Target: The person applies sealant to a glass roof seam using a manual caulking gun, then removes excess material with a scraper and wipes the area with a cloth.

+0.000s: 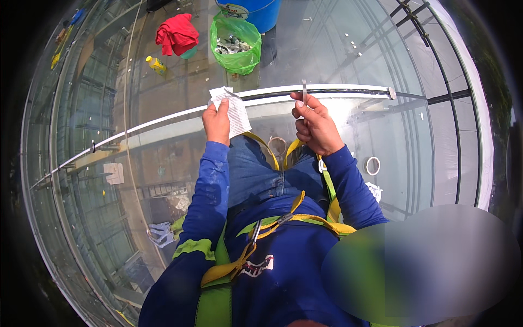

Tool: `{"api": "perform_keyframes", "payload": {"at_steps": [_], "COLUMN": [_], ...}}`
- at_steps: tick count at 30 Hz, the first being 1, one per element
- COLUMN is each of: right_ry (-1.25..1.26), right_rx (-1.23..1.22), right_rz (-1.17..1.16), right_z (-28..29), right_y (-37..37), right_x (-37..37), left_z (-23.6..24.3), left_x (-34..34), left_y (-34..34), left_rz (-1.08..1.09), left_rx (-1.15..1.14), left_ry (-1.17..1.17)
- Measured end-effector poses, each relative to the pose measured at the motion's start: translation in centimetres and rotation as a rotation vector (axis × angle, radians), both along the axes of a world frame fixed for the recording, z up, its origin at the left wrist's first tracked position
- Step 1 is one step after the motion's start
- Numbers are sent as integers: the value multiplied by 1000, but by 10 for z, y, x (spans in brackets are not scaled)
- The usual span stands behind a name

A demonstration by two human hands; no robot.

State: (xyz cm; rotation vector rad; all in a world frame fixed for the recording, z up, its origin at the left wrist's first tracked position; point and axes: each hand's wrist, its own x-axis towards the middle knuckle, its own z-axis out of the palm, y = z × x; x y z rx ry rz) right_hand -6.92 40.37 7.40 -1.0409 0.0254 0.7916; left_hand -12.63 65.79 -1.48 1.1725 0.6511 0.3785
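Observation:
A creased white sheet of paper [237,115] covered in small print is pinched in my left hand [217,124], thumb on top. My right hand [318,128] is closed on a thin grey blade-like strip [304,87], seen almost edge-on and standing upright from the fingers; its exact kind is unclear. Just beyond both hands, a long white strip [163,121] crosses the glass surface. On the right part of it, a dark line [348,91] runs between two white bands. The paper hides part of this strip.
Ahead stand an open green plastic bag [245,62] of scraps, a blue bucket [265,16], a red cloth [177,34] and a yellow bottle [156,65]. A tape roll [372,165] lies at right. Yellow harness straps [267,144] hang between my legs. A blurred patch covers the lower right.

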Motion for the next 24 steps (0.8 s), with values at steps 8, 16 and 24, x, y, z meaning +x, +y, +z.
{"api": "perform_keyframes", "payload": {"at_steps": [8,16,24], "right_ry": [-43,-331,-291], "right_rx": [-443,-910,-1017], "right_rz": [13,39,71], "right_z": [-188,-311,-339], "right_y": [80,212,275], "right_x": [31,52,45], "left_z": [-116,-143,-151], "left_x": [-60,-51,-38], "left_y": [-2,32,45], "left_rz": [-430,-141,-173], "left_rx": [1214,1100,1043], "left_ry": [402,442,503]}}
